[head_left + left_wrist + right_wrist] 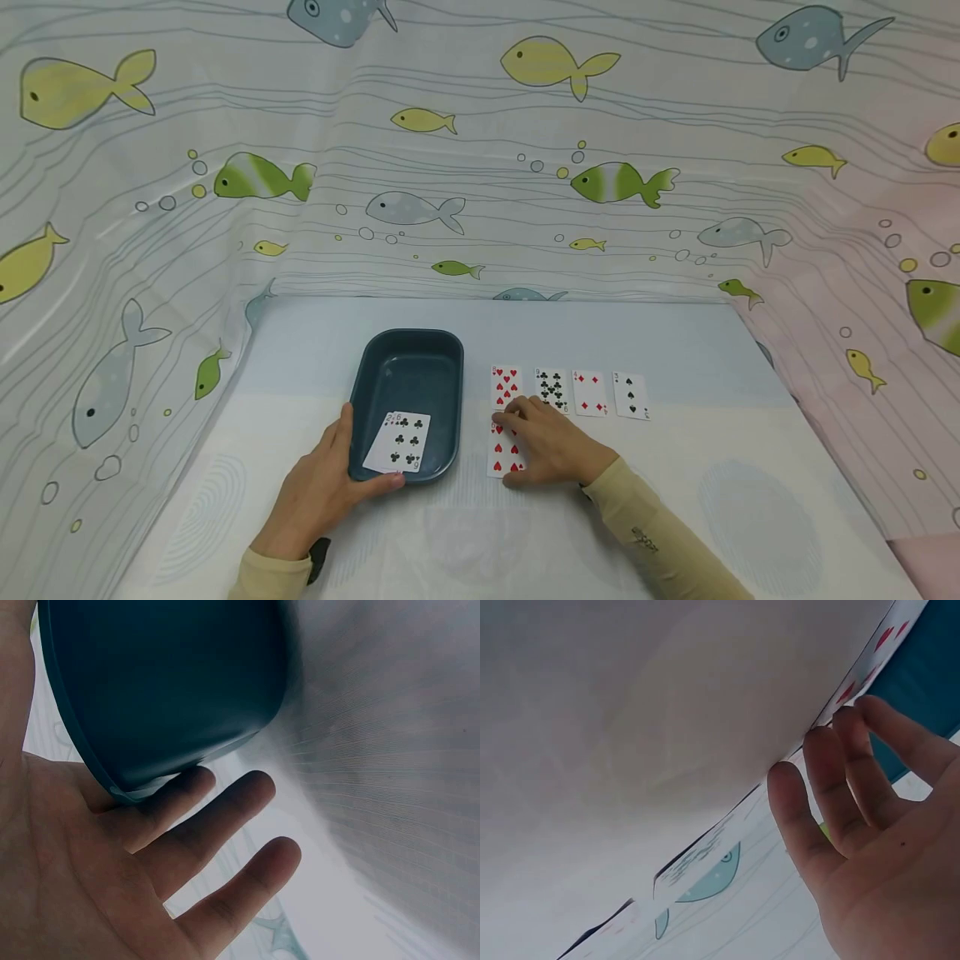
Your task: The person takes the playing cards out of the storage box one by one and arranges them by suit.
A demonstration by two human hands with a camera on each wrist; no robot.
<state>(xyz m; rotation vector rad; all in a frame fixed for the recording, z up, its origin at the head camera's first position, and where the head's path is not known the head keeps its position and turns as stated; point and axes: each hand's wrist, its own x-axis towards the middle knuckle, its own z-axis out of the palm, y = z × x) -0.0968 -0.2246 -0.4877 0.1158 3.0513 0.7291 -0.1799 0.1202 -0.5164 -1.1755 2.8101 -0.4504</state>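
**Tray steadied, fingers on a heart card**

Head view shows your left hand (318,492) against the near-left corner of the dark blue tray (407,404), thumb along its left rim and fingers under the near edge, so the tray is likely braced in place. Inside it, a club card (398,442) lies face up against the near wall, with the corner of another card showing from under it. Your right hand (551,446) lies flat on the table (712,500) just right of the tray, fingers straight and pressing the heart card (502,454) nearest you, probably to slide it. Beyond it runs a row toward the table's far edge: another heart card (506,385), a black club card (552,389), a diamond card (589,392) and a spade card (631,395).

Left wrist view adds what the head camera hides: your fingers (225,825) are spread and relaxed beneath the tray's rim, not curled round it. Right wrist view shows the fingertips (832,750) touching the heart card's edge, the tray just behind.
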